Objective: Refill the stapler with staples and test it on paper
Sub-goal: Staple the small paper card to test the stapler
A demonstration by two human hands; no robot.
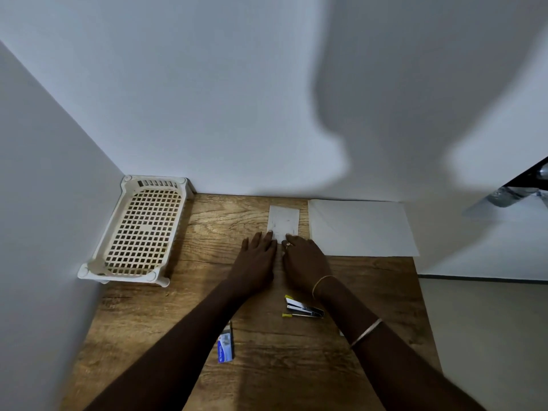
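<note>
A small folded white paper (283, 220) lies on the wooden table near the back wall. My left hand (257, 256) and my right hand (305, 259) rest side by side, palms down, with their fingertips on the paper's near edge. The stapler (302, 307), black and silver with yellow tips, lies swung open on the table just behind my right wrist. A small blue and white staple box (224, 348) lies beside my left forearm. Neither hand grips anything.
A cream plastic basket (139, 232) stands in the back left corner against the walls. A larger white sheet (360, 228) lies at the back right of the table (281, 381). The table's right edge drops to the floor.
</note>
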